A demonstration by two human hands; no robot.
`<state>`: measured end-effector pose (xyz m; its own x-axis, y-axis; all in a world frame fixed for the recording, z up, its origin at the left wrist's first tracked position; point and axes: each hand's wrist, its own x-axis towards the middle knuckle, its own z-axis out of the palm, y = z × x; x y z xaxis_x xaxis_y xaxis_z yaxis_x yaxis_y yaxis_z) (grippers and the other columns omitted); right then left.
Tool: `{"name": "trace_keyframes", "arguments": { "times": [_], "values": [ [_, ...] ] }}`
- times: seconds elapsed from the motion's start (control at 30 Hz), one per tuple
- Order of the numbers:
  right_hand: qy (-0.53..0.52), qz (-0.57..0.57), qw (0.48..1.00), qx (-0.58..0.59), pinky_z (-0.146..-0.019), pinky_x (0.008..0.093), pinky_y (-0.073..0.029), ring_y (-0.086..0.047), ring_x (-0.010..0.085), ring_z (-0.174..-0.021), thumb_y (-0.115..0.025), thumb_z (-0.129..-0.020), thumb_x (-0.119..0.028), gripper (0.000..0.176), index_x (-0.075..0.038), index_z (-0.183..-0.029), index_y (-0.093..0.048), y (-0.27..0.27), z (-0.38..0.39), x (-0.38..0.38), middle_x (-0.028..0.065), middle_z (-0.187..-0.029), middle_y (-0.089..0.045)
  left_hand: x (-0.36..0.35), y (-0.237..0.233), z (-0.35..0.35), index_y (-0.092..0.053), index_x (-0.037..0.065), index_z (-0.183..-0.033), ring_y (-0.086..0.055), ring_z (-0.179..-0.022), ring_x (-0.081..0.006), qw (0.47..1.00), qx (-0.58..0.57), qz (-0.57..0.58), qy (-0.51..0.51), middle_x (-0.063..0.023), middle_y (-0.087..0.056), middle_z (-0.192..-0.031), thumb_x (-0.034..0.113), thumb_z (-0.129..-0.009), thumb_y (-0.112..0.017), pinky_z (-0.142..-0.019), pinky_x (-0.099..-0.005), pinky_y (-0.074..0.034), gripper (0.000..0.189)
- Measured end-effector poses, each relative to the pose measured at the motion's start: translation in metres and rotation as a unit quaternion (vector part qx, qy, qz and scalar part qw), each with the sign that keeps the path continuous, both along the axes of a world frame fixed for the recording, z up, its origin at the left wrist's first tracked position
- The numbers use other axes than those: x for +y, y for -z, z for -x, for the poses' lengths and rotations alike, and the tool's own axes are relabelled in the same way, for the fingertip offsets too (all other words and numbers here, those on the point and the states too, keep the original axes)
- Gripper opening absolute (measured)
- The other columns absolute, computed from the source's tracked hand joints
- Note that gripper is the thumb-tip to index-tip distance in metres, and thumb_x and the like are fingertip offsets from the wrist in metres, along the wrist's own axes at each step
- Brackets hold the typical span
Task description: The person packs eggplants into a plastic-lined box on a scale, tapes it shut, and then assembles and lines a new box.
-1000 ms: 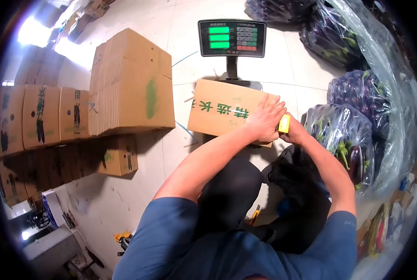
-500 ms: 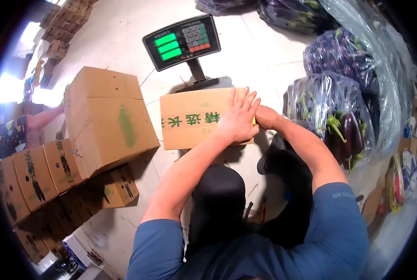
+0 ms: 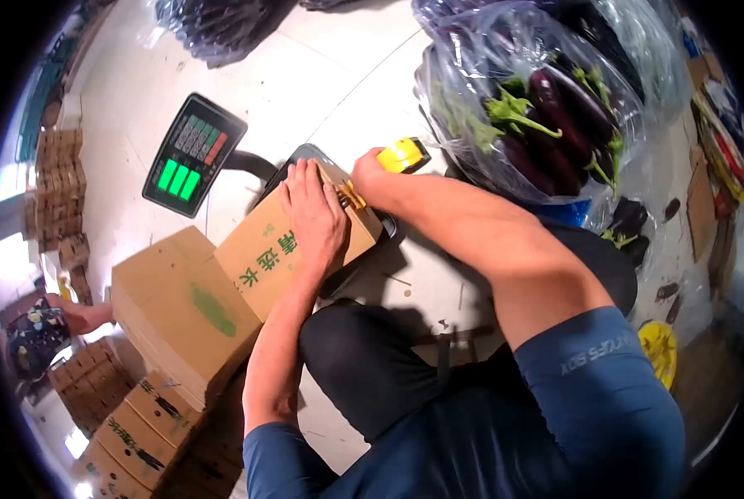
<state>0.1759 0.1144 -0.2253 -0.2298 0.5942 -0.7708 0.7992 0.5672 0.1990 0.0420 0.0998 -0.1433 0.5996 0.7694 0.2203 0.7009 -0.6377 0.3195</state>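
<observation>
My left hand [image 3: 315,214] lies flat on a cardboard carton [image 3: 264,254] with green printed characters, its fingers stretched out over the top near the right end. The carton rests on the platform of a digital scale [image 3: 310,152]. At the carton's right end, my right hand [image 3: 370,176] is closed around what looks like a yellow and black tape dispenser [image 3: 402,155]. A small orange-yellow piece [image 3: 352,196] shows between this hand and the carton's end; my fingers partly hide it. The scale's display [image 3: 194,155] glows green to the left.
A larger carton [image 3: 185,291] touches the left end of the small one, above stacked printed cartons [image 3: 143,432]. Plastic bags of eggplants [image 3: 547,125] stand on the right, with loose eggplants [image 3: 630,218] nearby. Another person's arm [image 3: 89,316] reaches in at far left.
The view has turned, so the scale display appears farther left and the eggplants nearer. My right hand has drawn the yellow dispenser into sight. My left hand remains on the carton.
</observation>
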Motion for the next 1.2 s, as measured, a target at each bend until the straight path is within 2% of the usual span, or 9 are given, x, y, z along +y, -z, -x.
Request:
{"name": "trace_keyframes", "arguments": {
  "times": [0.2,0.23,0.37,0.5,0.7,0.73,1.03,1.17,1.2],
  "values": [
    [0.132,-0.023,0.97,0.204,-0.085,0.0453,-0.057,-0.07,0.0278,-0.107,-0.071,-0.085,-0.026,0.037,-0.01,-0.118,-0.072,-0.038,-0.035,-0.002,0.0097,-0.12,-0.071,-0.001,0.001,-0.002,-0.04,-0.002,-0.145,-0.032,-0.145,-0.0379,0.999,0.037,0.0,-0.001,-0.0237,-0.04,-0.151,0.02,-0.101,-0.044,-0.121,-0.0511,-0.018,0.049],
    [0.066,0.025,0.977,0.201,-0.088,0.052,-0.055,-0.067,0.0271,-0.114,-0.069,-0.088,-0.027,0.041,-0.017,-0.129,-0.068,-0.051,-0.044,-0.001,0.0047,-0.128,-0.068,-0.002,-0.001,-0.003,-0.04,-0.002,-0.145,-0.031,-0.145,-0.0379,0.999,0.041,-0.001,0.0,-0.0237,-0.04,-0.151,0.02,-0.101,-0.044,-0.121,-0.051,-0.018,0.049],
    [0.115,-0.007,0.977,0.18,-0.086,0.0378,-0.057,-0.069,0.0218,-0.107,-0.071,-0.085,-0.029,0.034,-0.018,-0.117,-0.073,-0.064,-0.028,0.004,0.0024,-0.117,-0.073,-0.002,-0.001,-0.006,-0.039,-0.004,-0.145,-0.03,-0.146,-0.0382,0.998,0.059,0.006,-0.008,-0.0241,-0.039,-0.152,0.02,-0.102,-0.043,-0.121,-0.051,-0.016,0.05],
    [0.119,-0.003,0.98,0.156,-0.09,0.0524,-0.054,-0.066,0.0263,-0.115,-0.059,-0.095,-0.03,0.039,-0.014,-0.131,-0.066,-0.022,-0.009,0.004,0.0049,-0.13,-0.067,-0.003,-0.003,-0.008,-0.037,-0.005,-0.146,-0.027,-0.148,-0.0373,0.998,0.062,0.015,-0.007,-0.0241,-0.036,-0.154,0.021,-0.102,-0.041,-0.122,-0.0503,-0.015,0.051],
    [0.132,0.019,0.981,0.141,-0.09,0.05,-0.054,-0.067,0.0256,-0.114,-0.062,-0.093,-0.027,0.039,-0.016,-0.13,-0.067,-0.052,-0.043,-0.004,0.004,-0.126,-0.069,-0.003,-0.005,-0.002,-0.034,-0.003,-0.149,-0.026,-0.148,-0.0355,0.996,0.092,0.014,-0.007,-0.0214,-0.034,-0.156,0.031,-0.104,-0.041,-0.122,-0.049,-0.015,0.057],
    [0.168,-0.021,0.97,0.174,-0.086,0.0456,-0.055,-0.07,0.0256,-0.105,-0.074,-0.082,-0.03,0.039,-0.013,-0.118,-0.072,-0.056,-0.052,-0.006,0.0069,-0.114,-0.073,-0.003,-0.007,-0.002,-0.034,-0.003,-0.149,-0.026,-0.148,-0.0354,0.995,0.104,0.011,-0.006,-0.0211,-0.034,-0.156,0.033,-0.103,-0.042,-0.122,-0.0489,-0.015,0.059],
    [0.149,-0.329,0.915,0.179,-0.089,0.0462,-0.048,-0.067,0.0269,-0.103,-0.07,-0.081,-0.02,0.031,-0.007,-0.109,-0.065,-0.132,-0.103,0.021,0.0115,-0.108,-0.068,0.03,-0.02,0.127,-0.038,0.015,-0.153,-0.03,-0.146,-0.0347,0.969,0.182,0.018,-0.169,-0.0139,-0.038,-0.156,0.049,-0.1,-0.046,-0.121,-0.0529,-0.017,0.063],
    [0.57,-0.392,0.583,0.425,-0.074,0.0402,-0.054,-0.069,0.0276,-0.081,-0.069,-0.083,-0.01,0.023,-0.006,-0.105,-0.063,-0.138,-0.096,0.026,0.0099,-0.082,-0.067,0.058,0.017,0.23,-0.043,0.009,-0.148,-0.048,-0.133,-0.0347,0.913,-0.158,0.246,-0.284,-0.0173,-0.05,-0.146,0.053,-0.1,-0.047,-0.112,-0.047,-0.037,0.066],
    [0.652,-0.247,0.349,0.626,-0.069,0.0369,-0.055,-0.068,0.0251,-0.076,-0.067,-0.085,-0.01,0.019,-0.005,-0.102,-0.062,-0.113,-0.095,0.023,0.0086,-0.078,-0.066,0.047,0.018,0.235,-0.044,0.007,-0.147,-0.052,-0.129,-0.0335,0.826,-0.292,0.369,-0.311,-0.0168,-0.052,-0.144,0.053,-0.101,-0.045,-0.108,-0.045,-0.041,0.065]
  ]
}}
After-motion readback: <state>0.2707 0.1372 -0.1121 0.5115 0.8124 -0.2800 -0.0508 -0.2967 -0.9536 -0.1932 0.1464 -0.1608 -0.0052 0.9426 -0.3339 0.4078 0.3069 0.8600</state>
